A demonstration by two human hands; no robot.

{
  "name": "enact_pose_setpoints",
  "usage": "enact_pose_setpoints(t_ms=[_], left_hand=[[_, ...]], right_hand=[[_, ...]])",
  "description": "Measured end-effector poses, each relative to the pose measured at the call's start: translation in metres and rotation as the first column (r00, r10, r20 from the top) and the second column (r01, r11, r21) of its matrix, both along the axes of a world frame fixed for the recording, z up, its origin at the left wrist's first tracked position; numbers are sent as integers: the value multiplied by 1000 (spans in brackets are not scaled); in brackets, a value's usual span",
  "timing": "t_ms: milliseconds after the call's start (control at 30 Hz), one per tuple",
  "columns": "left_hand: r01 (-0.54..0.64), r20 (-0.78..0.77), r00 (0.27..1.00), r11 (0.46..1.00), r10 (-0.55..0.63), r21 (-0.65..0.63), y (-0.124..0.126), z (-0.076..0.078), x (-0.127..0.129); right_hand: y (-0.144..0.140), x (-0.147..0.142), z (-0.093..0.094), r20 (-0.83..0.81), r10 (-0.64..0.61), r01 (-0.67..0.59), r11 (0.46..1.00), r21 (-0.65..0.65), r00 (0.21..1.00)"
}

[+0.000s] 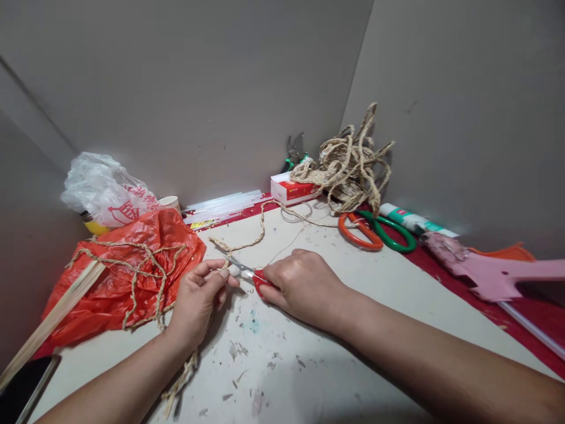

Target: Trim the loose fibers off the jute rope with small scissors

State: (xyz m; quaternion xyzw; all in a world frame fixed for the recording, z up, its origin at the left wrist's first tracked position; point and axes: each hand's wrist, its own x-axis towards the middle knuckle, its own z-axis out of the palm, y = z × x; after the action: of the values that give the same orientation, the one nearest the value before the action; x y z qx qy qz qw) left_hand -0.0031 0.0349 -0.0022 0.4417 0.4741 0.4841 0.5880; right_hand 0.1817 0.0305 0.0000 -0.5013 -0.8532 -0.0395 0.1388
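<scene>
My right hand [304, 288] is closed round the red handles of a small pair of scissors [257, 280]. Their metal blades point left, to the rope just above my left fingertips. My left hand [198, 297] pinches a braided straw rope [189, 368] between thumb and fingers. Part of this rope hangs below the left wrist, ending in loose strands on the table. Something small and white shows by the left fingertips, too unclear to name. A further length of braided cord [251, 242] runs from near the blades toward the back. Whether the blades are touching the rope, I cannot tell.
On the left, a red plastic bag [101, 300] lies under more braided cord, near a phone [30, 383]. At the back are glue sticks [223, 207], a small box [291, 191] and a rope heap [348, 168]. Large scissors [359, 232] and a pink glue gun [489, 274] lie right.
</scene>
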Motion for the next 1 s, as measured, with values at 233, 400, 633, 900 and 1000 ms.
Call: enact_pose_setpoints(t_ms=[233, 400, 633, 900, 1000], left_hand=[[39, 25, 999, 999, -39, 18, -1, -1, -2], [212, 78, 975, 977, -209, -31, -12, 2, 1], [393, 158, 916, 905, -369, -162, -21, 13, 8], [206, -73, 975, 975, -212, -85, -21, 6, 6], [257, -181, 948, 965, -263, -58, -24, 7, 8]], right_hand=[[5, 0, -6, -488, -180, 66, 968, -242, 854], [9, -3, -3, -841, -433, -456, 708, -540, 323], [8, -3, 0, -868, -497, -659, 645, -388, 25], [2, -11, 6, -904, -426, -445, 803, -398, 39], [1, -11, 5, -906, -422, -391, 829, -399, 31]])
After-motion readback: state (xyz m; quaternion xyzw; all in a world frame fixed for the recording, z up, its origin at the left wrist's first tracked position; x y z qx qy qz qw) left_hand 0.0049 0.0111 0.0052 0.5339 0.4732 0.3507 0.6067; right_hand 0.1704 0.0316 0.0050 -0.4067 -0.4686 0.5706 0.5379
